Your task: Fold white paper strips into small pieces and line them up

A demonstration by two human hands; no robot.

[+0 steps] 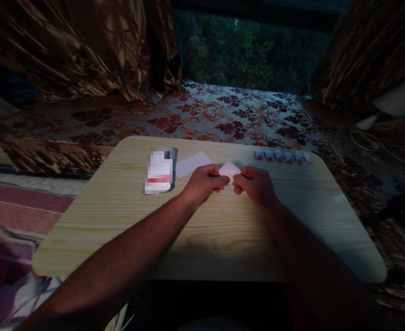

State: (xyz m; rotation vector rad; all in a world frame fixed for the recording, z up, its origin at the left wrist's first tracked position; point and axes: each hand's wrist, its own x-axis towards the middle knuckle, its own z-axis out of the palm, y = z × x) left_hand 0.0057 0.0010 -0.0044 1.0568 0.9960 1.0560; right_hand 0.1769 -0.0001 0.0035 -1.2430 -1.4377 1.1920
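Between my two hands is a small folded piece of white paper (229,169), its top coming to a blunt point. My left hand (208,180) pinches its left side, with the thumb on the near face. Gripping the right side is my right hand (255,183), also thumb toward me. Both hands are above the middle of the wooden table (209,225). Just beyond my left hand lies a flat sheet of white paper (193,164). A row of several small folded paper pieces (282,156) lies along the far right edge.
A blurred-out white item with a red band (159,171) lies left of the sheet. A small whitish scrap (339,198) is near the table's right edge. Past the table are a floral-covered ledge (230,110), curtains (113,46) and a white lamp (398,99).
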